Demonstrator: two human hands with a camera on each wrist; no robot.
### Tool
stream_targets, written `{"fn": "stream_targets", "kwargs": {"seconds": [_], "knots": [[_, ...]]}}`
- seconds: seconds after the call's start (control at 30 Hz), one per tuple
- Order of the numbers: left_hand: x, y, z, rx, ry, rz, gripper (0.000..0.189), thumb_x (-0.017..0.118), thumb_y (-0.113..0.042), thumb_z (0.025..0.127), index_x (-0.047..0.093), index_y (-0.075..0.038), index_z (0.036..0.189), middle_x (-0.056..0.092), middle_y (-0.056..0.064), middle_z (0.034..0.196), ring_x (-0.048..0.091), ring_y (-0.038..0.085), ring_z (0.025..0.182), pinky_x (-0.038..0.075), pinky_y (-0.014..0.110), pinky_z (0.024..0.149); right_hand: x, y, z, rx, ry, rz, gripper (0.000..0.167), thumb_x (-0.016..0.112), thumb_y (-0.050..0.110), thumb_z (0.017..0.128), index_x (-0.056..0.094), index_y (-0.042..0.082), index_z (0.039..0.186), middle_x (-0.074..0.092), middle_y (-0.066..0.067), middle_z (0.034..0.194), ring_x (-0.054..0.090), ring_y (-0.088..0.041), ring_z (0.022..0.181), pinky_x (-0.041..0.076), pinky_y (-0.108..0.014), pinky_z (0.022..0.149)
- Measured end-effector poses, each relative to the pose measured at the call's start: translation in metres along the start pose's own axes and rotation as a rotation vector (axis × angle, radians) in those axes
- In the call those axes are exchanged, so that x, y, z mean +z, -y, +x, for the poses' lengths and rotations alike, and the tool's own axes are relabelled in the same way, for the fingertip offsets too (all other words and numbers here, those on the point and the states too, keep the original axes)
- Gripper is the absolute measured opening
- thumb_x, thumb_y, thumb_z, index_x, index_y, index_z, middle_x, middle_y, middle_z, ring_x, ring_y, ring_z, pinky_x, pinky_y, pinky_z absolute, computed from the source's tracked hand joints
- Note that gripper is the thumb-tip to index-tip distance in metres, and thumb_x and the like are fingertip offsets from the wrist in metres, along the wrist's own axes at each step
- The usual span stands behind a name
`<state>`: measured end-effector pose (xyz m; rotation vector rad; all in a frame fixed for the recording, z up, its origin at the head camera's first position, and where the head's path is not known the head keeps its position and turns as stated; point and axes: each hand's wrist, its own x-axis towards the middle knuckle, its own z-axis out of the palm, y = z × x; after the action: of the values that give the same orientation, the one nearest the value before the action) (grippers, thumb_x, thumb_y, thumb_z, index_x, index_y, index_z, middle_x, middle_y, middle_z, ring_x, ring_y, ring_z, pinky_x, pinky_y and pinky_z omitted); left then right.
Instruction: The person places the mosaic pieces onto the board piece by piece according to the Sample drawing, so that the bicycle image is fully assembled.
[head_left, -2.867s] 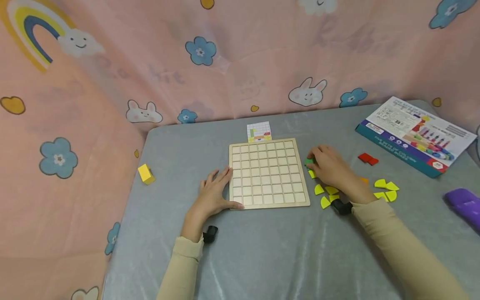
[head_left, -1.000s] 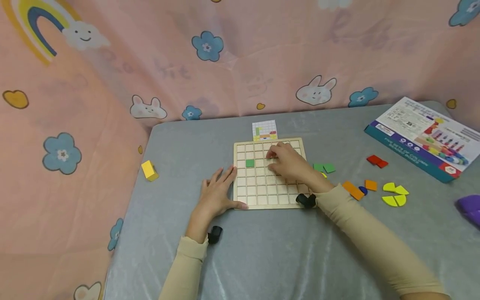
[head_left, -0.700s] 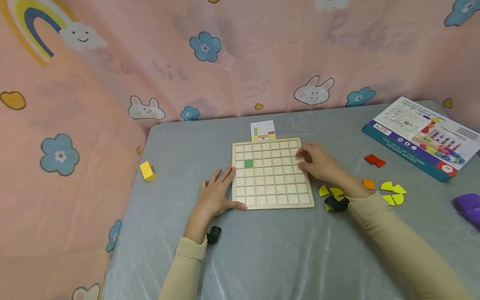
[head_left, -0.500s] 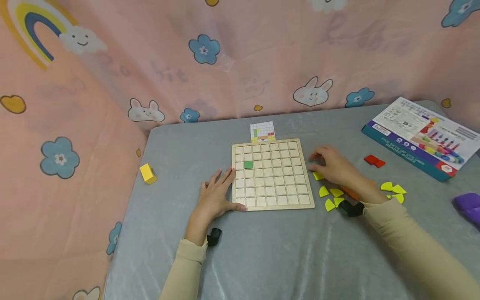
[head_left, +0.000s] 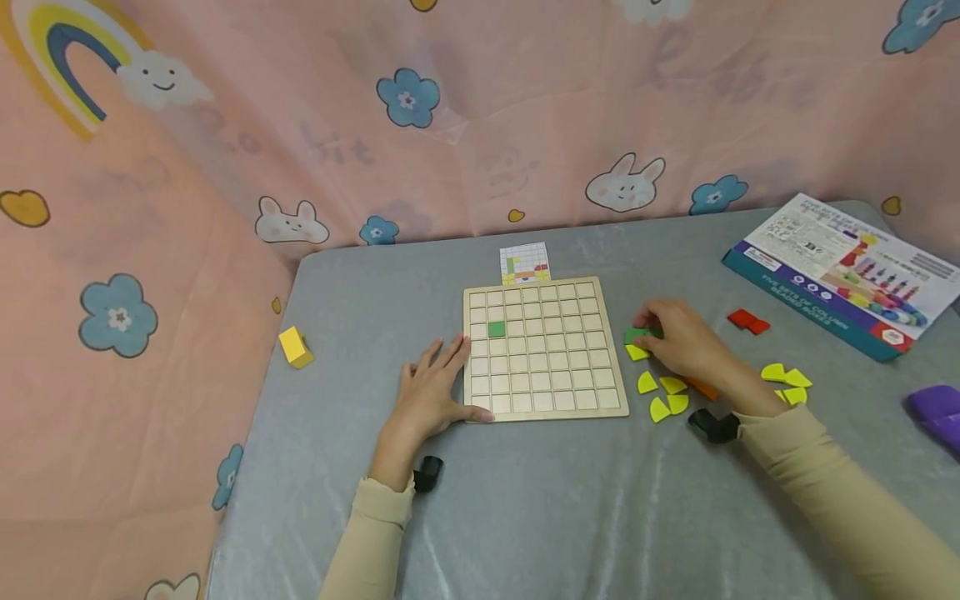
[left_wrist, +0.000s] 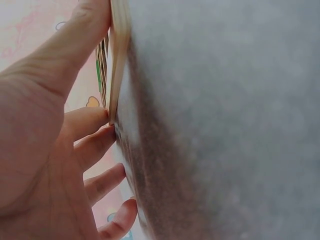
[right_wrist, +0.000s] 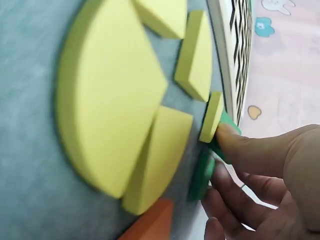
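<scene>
My left hand [head_left: 431, 392] has its fingers spread along the left edge of a wooden grid board [head_left: 547, 412]; the thumb touches its front left corner. In the left wrist view the fingers [left_wrist: 92, 122] meet the board's side [left_wrist: 119, 65]. One green tile [head_left: 497, 329] lies in a square at the board's left. To the right of the board, my right hand [head_left: 686, 342] reaches down with thumb and fingers at two green tiles [head_left: 635, 335]. The right wrist view shows the thumb on one green tile [right_wrist: 229, 120] and the index finger against another green tile [right_wrist: 202, 175].
Yellow quarter-round pieces [head_left: 660, 408] lie right of the board, near an orange piece [head_left: 702, 388]. Red pieces [head_left: 748, 322] and more yellow pieces [head_left: 786, 374] are farther right. A box [head_left: 832, 267], a purple object [head_left: 937, 417], a yellow block [head_left: 296, 347] and a pattern card [head_left: 525, 262] surround the board.
A green tile now lies on the board. My right hand has moved from over the board back right to the other green tiles. The left hand has stayed at the board's edge.
</scene>
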<state>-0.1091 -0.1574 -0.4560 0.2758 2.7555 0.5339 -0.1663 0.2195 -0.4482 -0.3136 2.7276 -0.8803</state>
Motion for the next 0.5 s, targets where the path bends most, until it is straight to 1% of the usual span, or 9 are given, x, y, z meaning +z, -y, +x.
{"fn": "stream_targets", "kwargs": {"seconds": [0.1,0.17,0.27,0.37,0.5], "knots": [[-0.001,0.0,-0.001,0.002,0.0,0.003,0.124,0.091,-0.058,0.074,0.022,-0.024,0.171,0.017,-0.005,0.179,0.013,0.029,0.167,0.021,0.066,0.121,0.0,0.005,0.003,0.013,-0.019,0.002,0.015,0.072,0.005,0.098,0.064,-0.003,0.108,0.062,-0.02,0.099,0.056,-0.034,0.091,0.049,-0.046,0.082],[-0.002,-0.001,-0.001,0.004,0.0,0.005,0.124,0.091,-0.057,0.074,0.022,-0.024,0.171,0.017,-0.005,0.179,0.013,0.03,0.167,0.022,0.066,0.121,0.0,0.01,0.006,0.025,-0.045,0.009,0.014,0.072,0.006,0.099,0.063,-0.003,0.107,0.062,-0.018,0.095,0.055,-0.032,0.087,0.047,-0.042,0.076],[-0.003,-0.001,-0.002,0.002,0.0,0.004,0.124,0.091,-0.057,0.074,0.022,-0.024,0.171,0.017,-0.005,0.179,0.013,0.029,0.167,0.022,0.065,0.121,0.001,0.023,0.012,0.018,-0.098,0.019,0.014,0.071,0.009,0.101,0.065,-0.002,0.108,0.064,-0.019,0.095,0.057,-0.032,0.085,0.045,-0.041,0.074],[-0.003,-0.001,-0.002,0.002,0.0,0.003,0.124,0.091,-0.057,0.074,0.022,-0.024,0.171,0.017,-0.005,0.179,0.014,0.03,0.167,0.023,0.065,0.12,0.005,0.037,0.019,-0.017,-0.146,0.04,0.014,0.07,0.009,0.102,0.067,-0.002,0.11,0.067,-0.02,0.099,0.058,-0.032,0.087,0.045,-0.042,0.077],[-0.002,-0.002,-0.001,0.001,0.002,0.002,0.124,0.091,-0.057,0.074,0.021,-0.025,0.171,0.017,-0.006,0.179,0.013,0.029,0.167,0.023,0.064,0.121,0.015,0.053,0.031,-0.046,-0.164,0.089,0.012,0.068,0.009,0.103,0.068,-0.001,0.108,0.068,-0.019,0.099,0.059,-0.032,0.088,0.045,-0.042,0.078]]}}
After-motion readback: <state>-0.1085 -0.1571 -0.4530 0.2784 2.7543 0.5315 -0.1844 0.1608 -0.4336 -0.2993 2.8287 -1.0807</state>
